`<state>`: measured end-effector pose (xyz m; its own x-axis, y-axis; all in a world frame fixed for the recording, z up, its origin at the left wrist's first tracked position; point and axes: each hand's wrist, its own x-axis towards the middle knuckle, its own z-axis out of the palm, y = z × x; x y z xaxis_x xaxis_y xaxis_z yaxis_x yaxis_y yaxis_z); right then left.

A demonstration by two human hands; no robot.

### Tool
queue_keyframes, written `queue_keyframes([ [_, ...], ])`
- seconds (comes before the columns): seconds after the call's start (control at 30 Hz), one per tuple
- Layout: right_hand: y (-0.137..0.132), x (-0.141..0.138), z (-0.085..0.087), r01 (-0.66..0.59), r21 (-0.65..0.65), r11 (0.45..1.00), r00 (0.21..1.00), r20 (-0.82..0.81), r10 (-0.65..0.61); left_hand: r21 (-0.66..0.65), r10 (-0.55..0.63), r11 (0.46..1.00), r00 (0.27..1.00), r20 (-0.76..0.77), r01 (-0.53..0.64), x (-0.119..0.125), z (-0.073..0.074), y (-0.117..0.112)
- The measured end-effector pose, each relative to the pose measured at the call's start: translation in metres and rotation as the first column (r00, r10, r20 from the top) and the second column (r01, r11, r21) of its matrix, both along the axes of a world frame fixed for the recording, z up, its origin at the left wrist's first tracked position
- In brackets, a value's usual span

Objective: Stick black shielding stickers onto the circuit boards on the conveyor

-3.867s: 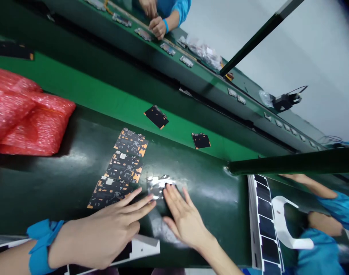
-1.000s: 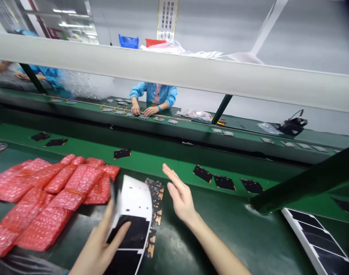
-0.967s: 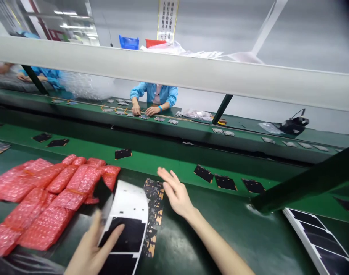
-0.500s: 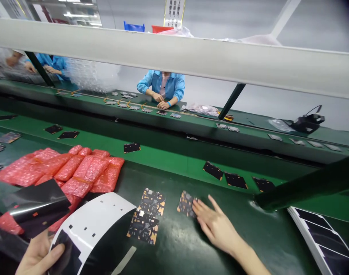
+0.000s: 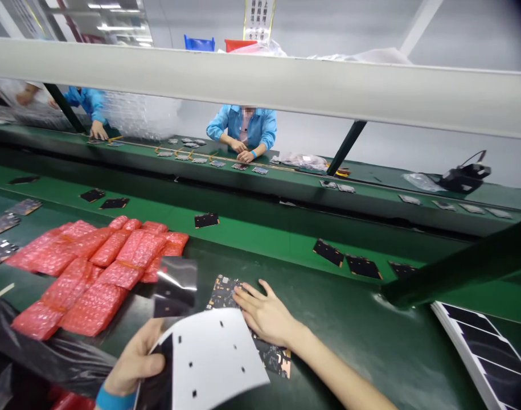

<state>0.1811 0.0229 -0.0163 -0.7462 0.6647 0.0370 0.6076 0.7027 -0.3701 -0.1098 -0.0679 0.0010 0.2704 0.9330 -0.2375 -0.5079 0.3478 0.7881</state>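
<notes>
My left hand, with a blue wristband, is closed on a flexible sticker sheet, thumb on top. The sheet bends upward, its white side with small dark squares showing, and a glossy black film curls up behind the hand. My right hand lies palm down with fingers spread, its fingertips over a black circuit board with copper-coloured patches. Below that hand another circuit board is partly hidden by the sheet and the hand.
Pink bubble-wrap packs lie at the left beside black plastic. More boards rest on the green belt. A stack of black-and-white sheets sits right, by a slanted green post. Co-workers in blue sit opposite.
My right hand has slid left from a separate board to the boards in the middle. My left hand has carried the sheet right and turned it, now covering part of the boards.
</notes>
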Motion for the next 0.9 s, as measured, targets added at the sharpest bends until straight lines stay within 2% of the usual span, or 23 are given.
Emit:
queue_keyframes([
  [0.07,0.005,0.007,-0.003,0.023,-0.008,1.0,1.0,-0.003,-0.023,0.06,-0.21,0.977,0.972,0.105,0.205,0.018,0.002,0.008],
  [0.13,0.003,0.023,-0.003,0.05,-0.019,0.999,0.999,0.006,-0.05,0.118,-0.383,0.923,0.903,0.194,0.366,0.031,0.003,0.017],
  [0.2,-0.002,0.042,0.003,0.104,-0.082,0.991,0.992,-0.059,-0.109,0.117,-0.467,0.884,0.847,0.254,0.452,0.041,0.005,0.025],
  [0.27,-0.004,0.057,0.019,0.195,-0.209,0.958,0.945,-0.221,-0.24,0.066,-0.534,0.841,0.802,0.267,0.538,0.048,0.006,0.034],
  [0.3,-0.004,0.062,0.029,0.22,-0.286,0.933,0.901,-0.307,-0.307,0.044,-0.588,0.8,0.766,0.258,0.599,0.052,0.006,0.039],
  [0.37,-0.002,0.065,0.053,0.162,-0.44,0.883,0.828,-0.426,-0.365,0.012,-0.719,0.68,0.663,0.207,0.733,0.058,0.007,0.048],
  [0.47,-0.003,0.057,0.085,0.006,-0.6,0.8,0.822,-0.453,-0.346,-0.006,-0.851,0.515,0.512,0.121,0.857,0.068,0.014,0.059],
  [0.53,-0.008,0.05,0.095,0.039,-0.627,0.778,0.828,-0.416,-0.377,-0.017,-0.886,0.453,0.453,0.097,0.891,0.073,0.019,0.062],
  [0.57,-0.012,0.047,0.097,0.089,-0.6,0.795,0.825,-0.404,-0.396,-0.021,-0.89,0.444,0.444,0.103,0.896,0.075,0.021,0.063],
  [0.63,-0.02,0.047,0.097,0.172,-0.45,0.877,0.819,-0.429,-0.381,-0.022,-0.869,0.481,0.48,0.122,0.876,0.075,0.021,0.062],
  [0.7,-0.026,0.053,0.093,0.237,-0.197,0.952,0.819,-0.487,-0.304,-0.032,-0.834,0.539,0.539,0.114,0.841,0.072,0.017,0.062],
  [0.73,-0.028,0.058,0.091,0.271,-0.068,0.96,0.814,-0.515,-0.267,-0.043,-0.821,0.563,0.565,0.087,0.825,0.07,0.014,0.061],
  [0.77,-0.029,0.064,0.089,0.313,0.045,0.949,0.806,-0.541,-0.24,-0.053,-0.824,0.563,0.565,0.039,0.824,0.066,0.01,0.061],
  [0.8,-0.03,0.071,0.087,0.366,0.139,0.92,0.795,-0.56,-0.232,-0.062,-0.841,0.541,0.541,-0.017,0.838,0.063,0.007,0.061],
  [0.9,-0.031,0.088,0.075,0.515,0.318,0.796,0.759,-0.6,-0.252,-0.039,-0.887,0.439,0.426,-0.179,0.898,0.058,0.006,0.063],
])
